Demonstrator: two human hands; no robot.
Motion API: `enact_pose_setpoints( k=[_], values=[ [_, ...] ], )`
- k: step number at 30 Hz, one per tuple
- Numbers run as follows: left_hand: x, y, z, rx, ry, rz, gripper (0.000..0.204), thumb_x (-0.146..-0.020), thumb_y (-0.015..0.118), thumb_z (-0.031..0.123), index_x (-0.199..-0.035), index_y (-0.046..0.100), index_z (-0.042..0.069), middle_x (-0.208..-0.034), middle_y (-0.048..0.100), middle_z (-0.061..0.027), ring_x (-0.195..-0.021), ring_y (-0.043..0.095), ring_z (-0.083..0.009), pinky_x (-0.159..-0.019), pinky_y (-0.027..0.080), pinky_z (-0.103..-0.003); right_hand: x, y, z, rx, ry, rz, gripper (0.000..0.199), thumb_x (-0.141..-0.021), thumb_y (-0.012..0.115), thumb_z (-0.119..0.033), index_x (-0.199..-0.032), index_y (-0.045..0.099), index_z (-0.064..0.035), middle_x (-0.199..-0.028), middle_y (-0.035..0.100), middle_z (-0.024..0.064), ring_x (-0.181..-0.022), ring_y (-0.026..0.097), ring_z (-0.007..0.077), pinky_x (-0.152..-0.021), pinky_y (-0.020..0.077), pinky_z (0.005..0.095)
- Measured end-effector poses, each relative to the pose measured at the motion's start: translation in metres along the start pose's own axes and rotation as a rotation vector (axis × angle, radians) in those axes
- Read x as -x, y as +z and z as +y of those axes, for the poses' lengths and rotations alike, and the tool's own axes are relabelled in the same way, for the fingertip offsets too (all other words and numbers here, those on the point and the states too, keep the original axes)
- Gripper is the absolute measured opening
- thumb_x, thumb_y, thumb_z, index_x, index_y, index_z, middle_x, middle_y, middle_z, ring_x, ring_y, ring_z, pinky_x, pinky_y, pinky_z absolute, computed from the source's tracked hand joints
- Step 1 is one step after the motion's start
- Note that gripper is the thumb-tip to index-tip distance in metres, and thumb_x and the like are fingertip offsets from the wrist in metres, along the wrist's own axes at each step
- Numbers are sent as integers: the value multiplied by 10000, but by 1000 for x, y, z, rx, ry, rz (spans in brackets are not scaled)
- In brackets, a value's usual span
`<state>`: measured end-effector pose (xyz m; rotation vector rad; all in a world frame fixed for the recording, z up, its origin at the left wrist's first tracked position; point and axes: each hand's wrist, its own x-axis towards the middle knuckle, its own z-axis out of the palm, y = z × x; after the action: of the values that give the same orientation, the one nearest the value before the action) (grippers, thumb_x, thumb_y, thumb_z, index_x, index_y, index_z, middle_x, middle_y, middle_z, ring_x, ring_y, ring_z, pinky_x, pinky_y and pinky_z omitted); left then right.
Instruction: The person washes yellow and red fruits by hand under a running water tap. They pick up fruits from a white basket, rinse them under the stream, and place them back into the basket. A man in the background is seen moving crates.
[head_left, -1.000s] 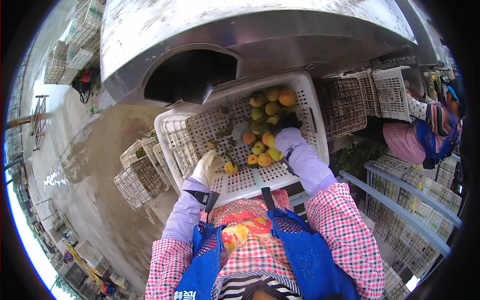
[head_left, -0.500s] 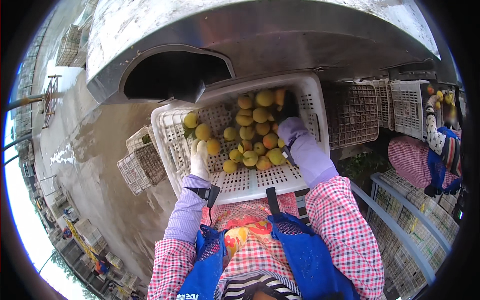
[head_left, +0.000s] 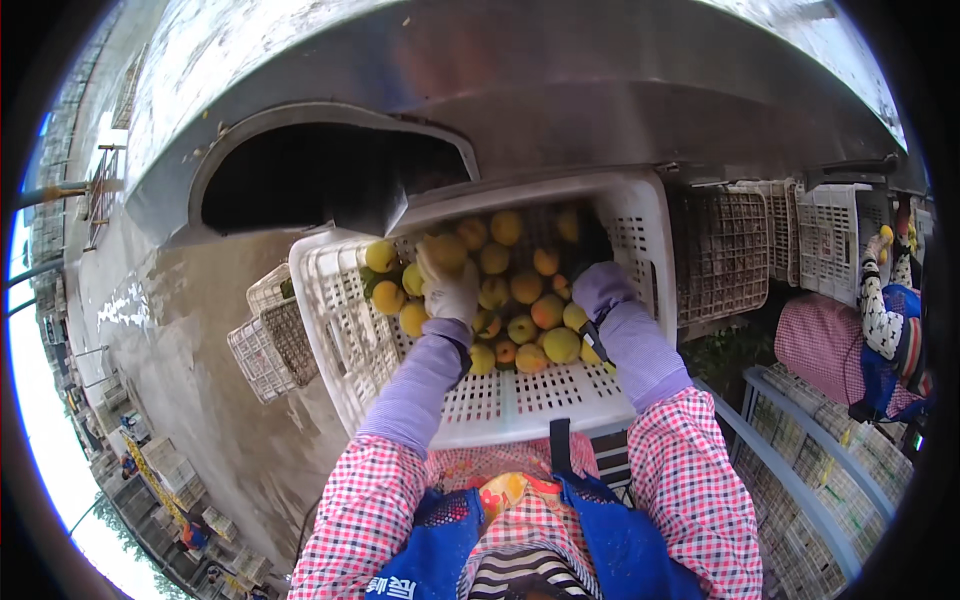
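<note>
A white perforated plastic crate (head_left: 340, 345) in front of me holds many yellow peaches (head_left: 527, 287), some blushed red. My left hand (head_left: 450, 296), in a white glove, is over the middle-left of the pile, its fingers closed around a yellow peach (head_left: 446, 252). At the crate's right side is my right hand (head_left: 594, 242) in a dark glove. A peach (head_left: 567, 224) lies just left of it. Shadow hides its fingers, so I cannot tell whether they hold anything.
Beyond the crate, a metal housing (head_left: 560, 110) has a dark opening (head_left: 320, 175). Brown crates (head_left: 722, 255) stand to the right, with a blue rail (head_left: 800, 480) below. Another person (head_left: 890, 320) works at far right. More crates (head_left: 275, 345) sit on wet ground at left.
My left hand has moved right and away from me, from the crate's left part onto a peach. My right hand stays at the right side. Several peaches have shifted.
</note>
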<state>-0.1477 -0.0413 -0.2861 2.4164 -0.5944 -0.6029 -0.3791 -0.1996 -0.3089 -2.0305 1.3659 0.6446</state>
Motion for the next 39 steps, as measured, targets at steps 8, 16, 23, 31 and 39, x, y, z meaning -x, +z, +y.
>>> enact_pose_setpoints(
  k=[8,16,23,31,39],
  values=[
    [-1,39,-6,-259,366,-51,987,-724,830,550,-1548,364,273,-1507,381,-239,-1335,477,-419,-1048,478,-496,-59,6,-27,-74,23,126,637,-839,724,-195,-1442,523,-154,-1407,567,189,-1300,549,344,-1075,463,419],
    [-21,63,25,-243,667,-85,997,-711,823,601,-1504,423,149,-1353,579,-108,-1156,644,-263,-841,594,-424,-43,-47,-64,-397,-136,111,653,-832,726,-164,-1450,514,-162,-1414,558,188,-1303,543,341,-1079,460,418],
    [-21,52,1,93,714,-2,963,-763,826,454,-1519,354,89,-1430,516,-193,-1219,599,-385,-971,540,-479,-4,-34,-96,3,-508,221,627,-818,728,-95,-1418,556,-150,-1383,600,172,-1283,568,369,-1060,486,426],
    [-3,56,-10,-13,613,6,942,-769,821,392,-1522,328,112,-1418,491,-190,-1255,544,-401,-1007,501,-495,16,-17,-68,-570,-348,55,873,-627,844,-19,-1431,518,-118,-1354,597,132,-1292,559,262,-1055,485,391],
    [-13,21,7,615,235,-345,801,-872,756,299,-1534,347,108,-1374,553,-141,-1193,598,-263,-965,527,-412,113,-43,-73,-1029,-544,156,934,-677,862,-85,-1493,409,-62,-1363,554,112,-1267,540,234,-1054,474,377]
  ],
)
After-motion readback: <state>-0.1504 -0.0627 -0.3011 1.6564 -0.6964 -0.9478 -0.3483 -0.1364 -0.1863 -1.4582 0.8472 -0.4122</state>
